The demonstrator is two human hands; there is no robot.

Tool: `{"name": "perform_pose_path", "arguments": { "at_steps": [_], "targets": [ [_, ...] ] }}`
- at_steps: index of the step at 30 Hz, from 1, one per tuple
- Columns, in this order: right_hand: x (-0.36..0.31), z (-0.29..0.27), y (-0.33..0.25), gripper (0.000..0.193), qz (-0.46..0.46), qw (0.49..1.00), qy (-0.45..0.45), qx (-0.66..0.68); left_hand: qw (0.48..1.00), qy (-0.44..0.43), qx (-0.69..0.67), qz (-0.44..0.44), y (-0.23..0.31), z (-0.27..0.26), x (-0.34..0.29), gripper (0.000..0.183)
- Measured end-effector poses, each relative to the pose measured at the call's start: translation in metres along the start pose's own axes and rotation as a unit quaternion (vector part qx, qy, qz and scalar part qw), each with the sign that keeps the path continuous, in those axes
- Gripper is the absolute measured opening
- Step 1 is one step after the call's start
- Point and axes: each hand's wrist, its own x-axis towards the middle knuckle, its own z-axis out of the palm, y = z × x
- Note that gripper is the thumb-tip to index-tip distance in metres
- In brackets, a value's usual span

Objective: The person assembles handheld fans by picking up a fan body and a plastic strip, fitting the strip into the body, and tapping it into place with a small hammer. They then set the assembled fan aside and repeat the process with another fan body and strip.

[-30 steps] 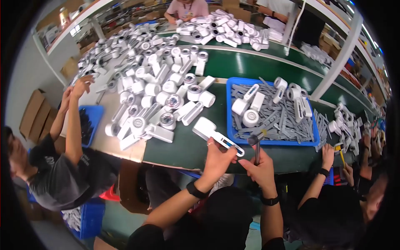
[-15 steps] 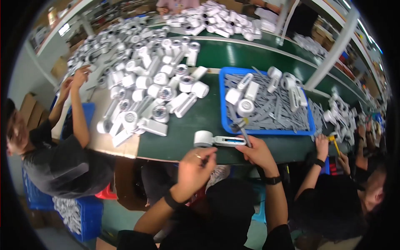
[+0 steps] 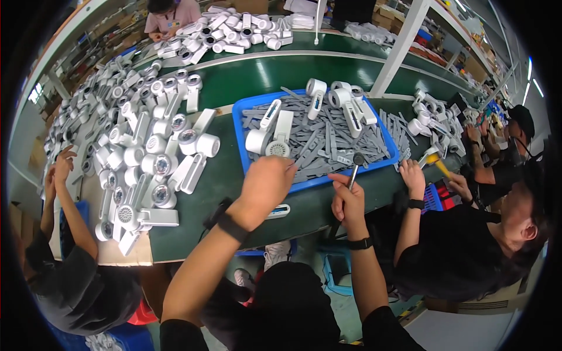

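Head view: white handheld fan [image 3: 280, 210], slim handle and round head, lies on green table [image 3: 234, 169] just in front of blue tray, mostly hidden under left hand [image 3: 266, 184]; that hand curled over it, grip unclear. Right hand [image 3: 346, 202] closed around small black hammer [image 3: 355, 167], head over tray edge. Blue tray [image 3: 239, 120] holds heap of grey strips [image 3: 328, 140] and several white fans [image 3: 275, 126].

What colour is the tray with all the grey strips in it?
The tray is bright blue; the head view shows it clearly, on the green table.
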Motion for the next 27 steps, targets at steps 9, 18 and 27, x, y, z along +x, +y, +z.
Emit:
{"name": "perform_pose_path", "arguments": {
  "at_steps": [9,18,27],
  "targets": [
    [0.003,0.001,0.0,0.022,0.025,0.999,-0.031,-0.002,0.984,-0.04,0.171,-0.012,-0.009,0.065,0.04,0.022],
    [0.002,-0.002,0.005,0.025,0.002,0.999,-0.047,0.007,0.986,0.145,-0.072,-0.041,0.004,-0.026,0.02,0.015],
    [-0.111,0.075,-0.106,0.033,-0.246,0.932,-0.086,0.254,0.819,0.243,-0.462,-0.239,-0.068,-0.094,-0.152,0.008]
  ]
}}
